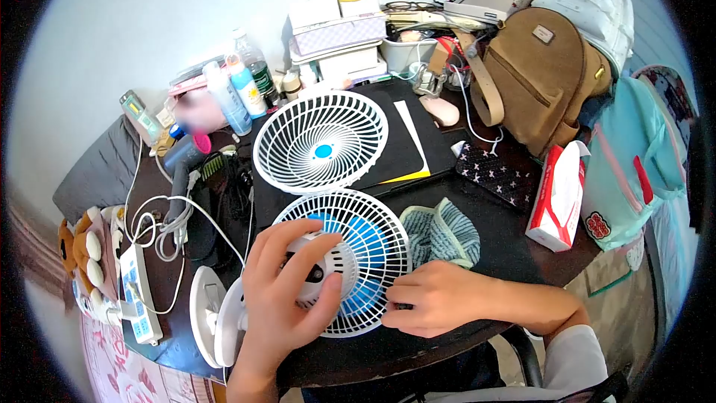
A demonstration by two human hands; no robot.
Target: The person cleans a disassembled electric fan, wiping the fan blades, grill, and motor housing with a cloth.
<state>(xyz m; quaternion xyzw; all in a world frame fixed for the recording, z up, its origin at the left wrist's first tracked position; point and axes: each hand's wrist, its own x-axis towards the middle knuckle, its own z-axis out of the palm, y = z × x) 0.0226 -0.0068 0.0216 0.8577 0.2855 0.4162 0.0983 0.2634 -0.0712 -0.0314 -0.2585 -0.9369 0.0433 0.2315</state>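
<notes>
A small white desk fan (378,213) lies with its back up at the table's front, blue blades (367,235) showing through the rear grille. My left hand (287,291) is curved around the motor housing (344,269), thumb and fingers on either side. My right hand (425,298) is closed at the grille's right rim, fingertips pinched there; a small dark spot shows between the fingers, too small to name. The fan's round white base (205,306) sticks out to the left. Beyond the fan lies the detached white front grille (298,116) with a blue centre. Beside my right hand rests a striped cloth (440,235).
A black laptop (399,116) lies under the front grille. Right of it are a patterned pouch (496,175), a tissue pack (556,201) and a brown backpack (533,78). On the left stand bottles (246,86), cables and a power strip (138,295).
</notes>
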